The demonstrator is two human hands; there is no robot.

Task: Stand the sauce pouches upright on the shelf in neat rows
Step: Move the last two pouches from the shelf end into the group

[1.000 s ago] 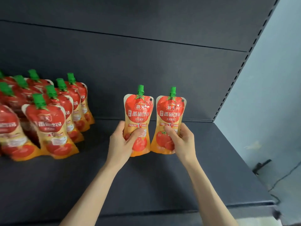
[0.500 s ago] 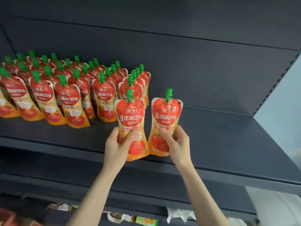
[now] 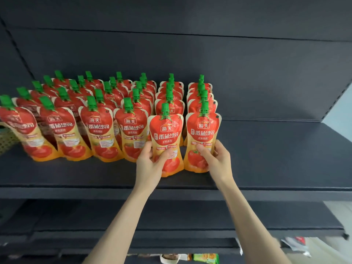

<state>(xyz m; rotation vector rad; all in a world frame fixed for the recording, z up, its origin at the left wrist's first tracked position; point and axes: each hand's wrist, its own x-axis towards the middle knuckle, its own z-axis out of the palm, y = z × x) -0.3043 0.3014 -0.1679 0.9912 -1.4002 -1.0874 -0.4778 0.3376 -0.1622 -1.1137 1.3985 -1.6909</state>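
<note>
A dark shelf [image 3: 266, 159] fills your view under a dark back panel. Your left hand [image 3: 150, 164] has its grip clamped on one sauce pouch [image 3: 166, 138], and your right hand [image 3: 217, 161] clamps another pouch [image 3: 202, 134] just beside it. Both stand upright at the front of the two rightmost rows of pouches [image 3: 95, 119].

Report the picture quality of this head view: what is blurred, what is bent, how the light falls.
Head view: wide-angle bend bows the shelf edge and splays the leftmost pouches outward, which are also smeared; the two held pouches, left hand on one, right hand on the other, read sharp; light is soft and even, without hard shadows.
</note>
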